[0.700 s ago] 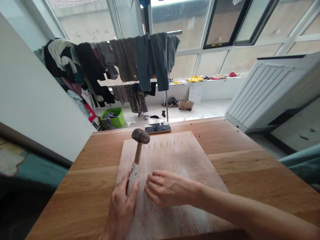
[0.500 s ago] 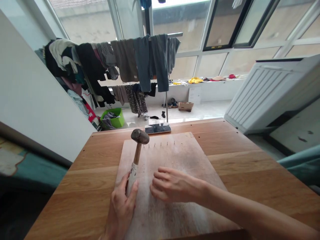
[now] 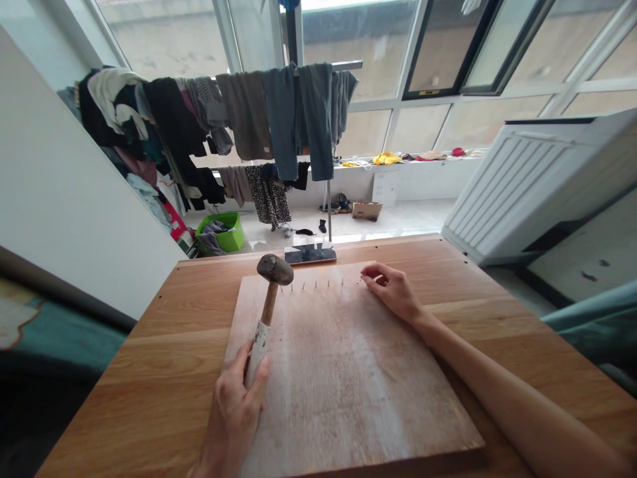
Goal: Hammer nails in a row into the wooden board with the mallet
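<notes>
Whitish, worn wood for the board point(image 3: 338, 358), laid flat on the table point(image 3: 164, 372). Since the earlier frames, a shift of the right hand point(image 3: 393, 290) from over the board's middle to its far right corner, just beside the row of nails point(image 3: 315, 286) along the far edge. Thumb and fingertips pinched together there, apparently on a thin nail point(image 3: 360, 279), showing only as a sliver and hard to make out. Same as before on the board's left side: left hand point(image 3: 239, 395) wrapped round the white part of the handle, grasping the hammer point(image 3: 269, 302) with its head up toward the far edge. Still six upright nails in the row, the leftmost close against the hammer head in this view and faint. Well beyond the board, a yellow mark point(image 3: 428, 93) on a dark frame point(image 3: 475, 48) and dark marks on a white panel point(image 3: 385, 188), all too small to read. Just past the board's far edge, a phone point(image 3: 310, 253), screen dark with reflections. Farther beyond and to the left, hanging clothes point(image 3: 249, 113), too overlapped to tell apart, and a green bin point(image 3: 231, 236). Hidden by the left hand and wrist, part of the board's left edge; cut off below, both forearms.
</notes>
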The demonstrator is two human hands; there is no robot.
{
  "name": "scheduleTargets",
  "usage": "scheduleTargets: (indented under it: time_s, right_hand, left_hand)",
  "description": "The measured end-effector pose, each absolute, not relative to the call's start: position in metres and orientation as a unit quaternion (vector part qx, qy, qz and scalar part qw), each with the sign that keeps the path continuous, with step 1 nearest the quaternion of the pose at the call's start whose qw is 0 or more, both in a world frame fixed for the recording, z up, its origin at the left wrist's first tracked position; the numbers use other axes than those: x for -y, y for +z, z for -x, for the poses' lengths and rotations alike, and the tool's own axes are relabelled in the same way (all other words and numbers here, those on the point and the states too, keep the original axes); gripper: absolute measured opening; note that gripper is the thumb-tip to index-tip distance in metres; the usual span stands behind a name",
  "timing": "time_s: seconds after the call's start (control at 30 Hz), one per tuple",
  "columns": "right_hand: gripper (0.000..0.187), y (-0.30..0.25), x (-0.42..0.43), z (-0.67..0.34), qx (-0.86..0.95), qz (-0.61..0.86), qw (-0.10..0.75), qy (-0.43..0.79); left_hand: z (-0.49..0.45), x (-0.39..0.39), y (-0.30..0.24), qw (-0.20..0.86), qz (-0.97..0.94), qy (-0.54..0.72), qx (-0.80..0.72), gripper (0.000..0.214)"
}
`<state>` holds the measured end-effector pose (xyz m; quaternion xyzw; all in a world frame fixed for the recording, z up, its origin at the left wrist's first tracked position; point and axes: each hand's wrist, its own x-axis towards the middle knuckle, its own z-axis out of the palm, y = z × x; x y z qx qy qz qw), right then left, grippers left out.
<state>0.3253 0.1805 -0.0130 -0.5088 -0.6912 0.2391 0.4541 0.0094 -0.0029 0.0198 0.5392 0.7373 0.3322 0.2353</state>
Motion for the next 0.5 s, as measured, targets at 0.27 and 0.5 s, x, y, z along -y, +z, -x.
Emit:
scheduleTargets:
  time_s: [0.27, 0.5]
  right_hand:
    - [0.013, -0.0118, -0.1777, -0.3209, 0.753, 0.493, 0.398, 0.176]
    - [0.011, -0.0109, -0.1767, -0.3203, 0.759, 0.488, 0.396, 0.167]
  left_hand:
    - [-0.0114, 0.0012, 0.022, 0.238, -0.541, 0.339, -0.732, 0.073]
    - [-0.0115, 0.0008, 0.0221, 0.224, -0.549, 0.334, -0.733, 0.071]
